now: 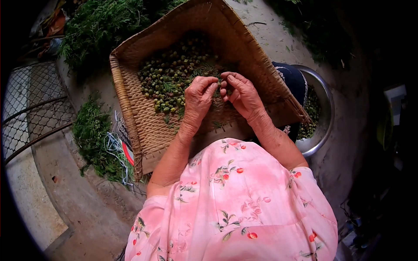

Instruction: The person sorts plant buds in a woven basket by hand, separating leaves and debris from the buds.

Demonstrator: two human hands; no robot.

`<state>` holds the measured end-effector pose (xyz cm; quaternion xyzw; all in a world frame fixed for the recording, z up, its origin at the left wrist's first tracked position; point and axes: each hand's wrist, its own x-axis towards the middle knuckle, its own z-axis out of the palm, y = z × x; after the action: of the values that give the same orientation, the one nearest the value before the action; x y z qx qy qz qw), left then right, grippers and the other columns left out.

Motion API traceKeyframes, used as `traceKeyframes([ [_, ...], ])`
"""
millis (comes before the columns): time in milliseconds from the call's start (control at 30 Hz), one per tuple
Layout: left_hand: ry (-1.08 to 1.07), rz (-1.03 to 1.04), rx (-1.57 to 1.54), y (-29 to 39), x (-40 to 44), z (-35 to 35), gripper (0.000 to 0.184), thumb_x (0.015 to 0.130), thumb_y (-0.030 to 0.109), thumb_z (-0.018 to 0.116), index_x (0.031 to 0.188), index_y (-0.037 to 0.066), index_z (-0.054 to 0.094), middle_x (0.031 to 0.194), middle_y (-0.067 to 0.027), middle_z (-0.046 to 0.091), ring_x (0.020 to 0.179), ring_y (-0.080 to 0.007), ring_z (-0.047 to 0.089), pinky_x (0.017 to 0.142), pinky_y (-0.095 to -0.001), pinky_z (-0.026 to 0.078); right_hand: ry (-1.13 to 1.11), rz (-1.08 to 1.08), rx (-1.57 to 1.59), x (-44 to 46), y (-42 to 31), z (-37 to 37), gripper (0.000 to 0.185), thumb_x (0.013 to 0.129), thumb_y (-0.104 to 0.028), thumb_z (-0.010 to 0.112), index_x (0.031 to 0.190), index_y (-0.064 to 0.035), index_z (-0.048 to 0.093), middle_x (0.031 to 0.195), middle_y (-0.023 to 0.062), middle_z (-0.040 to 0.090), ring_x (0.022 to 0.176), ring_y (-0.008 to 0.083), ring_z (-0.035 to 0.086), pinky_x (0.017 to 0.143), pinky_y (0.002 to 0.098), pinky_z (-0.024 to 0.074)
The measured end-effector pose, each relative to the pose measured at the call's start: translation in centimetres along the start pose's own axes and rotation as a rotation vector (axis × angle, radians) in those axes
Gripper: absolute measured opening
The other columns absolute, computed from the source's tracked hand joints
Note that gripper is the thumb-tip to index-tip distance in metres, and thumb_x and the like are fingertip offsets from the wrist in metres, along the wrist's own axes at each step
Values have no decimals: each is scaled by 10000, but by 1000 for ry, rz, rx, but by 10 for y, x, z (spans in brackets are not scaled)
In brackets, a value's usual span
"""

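Above a woven basket (pixel 136 126), my two hands are close together. My left hand (pixel 198 99) is closed in a pinch, thumb against forefinger. Facing it, my right hand (pixel 244 96) has its fingers curled and pinched too. Whatever lies between the fingertips is too small to make out. Under and beyond the hands, many small green-brown seed cones (pixel 167 71) are heaped in the basket. Green leafy sprigs (pixel 170 86) lie among them.
A metal basin (pixel 327 93) holding more small green cones stands right of the basket. Cut green branches (pixel 104 26) lie at the back left, with another leafy pile (pixel 93 130) below. White strings (pixel 116 150) trail beside the basket. A wire mesh rack (pixel 37 102) stands far left.
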<state>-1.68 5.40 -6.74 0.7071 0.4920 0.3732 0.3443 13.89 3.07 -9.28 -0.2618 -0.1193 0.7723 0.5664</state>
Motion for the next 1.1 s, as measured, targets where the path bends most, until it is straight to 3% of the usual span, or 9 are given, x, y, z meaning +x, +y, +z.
traceKeyframes([
  [267,139,-33,174,-16,7,-11,103,827,28,628,926,14,654,848,-73,617,748,-168,603,667,-264,473,-22,44,97,0,0,-10,191,923,-240,570,966,-56,597,825,50,603,687,126,581,541,251,465],
  [433,123,93,433,-20,24,-1,118,802,79,640,912,35,650,878,-104,610,821,-263,605,716,-339,482,27,1,-8,-1,0,1,228,949,-260,525,1041,-61,586,876,38,590,733,128,573,603,252,463],
  [567,1,60,593,-24,33,7,145,791,162,648,900,66,653,925,-93,592,916,-286,566,789,-385,460,14,-4,-19,0,0,-1,246,952,-260,520,1070,-53,584,882,38,593,748,130,579,612,255,470],
  [700,35,46,676,-25,37,13,135,786,156,653,886,66,657,894,-95,593,895,-291,568,781,-387,463,4,-9,-13,0,1,-1,263,957,-269,509,1085,-50,579,890,45,595,759,137,582,622,261,475],
  [867,73,-58,433,-32,36,6,107,790,135,653,866,61,665,873,-96,609,832,-268,601,741,-353,481,-1,-11,7,1,2,-1,280,963,-277,496,1095,-42,570,907,61,596,768,146,584,636,277,485],
  [900,73,-112,328,-35,35,4,114,809,112,649,897,40,664,877,-72,617,793,-200,611,711,-297,481,17,-22,13,1,2,1,285,961,-277,503,1096,-34,568,917,71,597,778,153,595,639,281,503],
  [933,71,-111,327,-33,34,2,114,809,112,649,897,40,664,877,-72,617,793,-200,611,711,-297,481,36,-32,19,2,2,2,291,958,-276,510,1097,-26,565,926,81,598,787,160,606,641,285,521],
  [1000,136,-192,-13,-27,30,-2,116,799,101,664,883,20,661,863,-81,617,792,-196,615,712,-303,485,54,-34,2,3,5,3,300,959,-281,508,1100,-22,561,948,86,600,811,162,610,659,294,530],
  [1100,112,-139,-70,-15,24,-3,105,804,49,656,902,10,660,861,-69,625,783,-156,617,696,-270,488,65,-38,-20,4,6,4,311,960,-287,503,1101,-15,557,978,92,604,848,166,618,689,310,542],
])
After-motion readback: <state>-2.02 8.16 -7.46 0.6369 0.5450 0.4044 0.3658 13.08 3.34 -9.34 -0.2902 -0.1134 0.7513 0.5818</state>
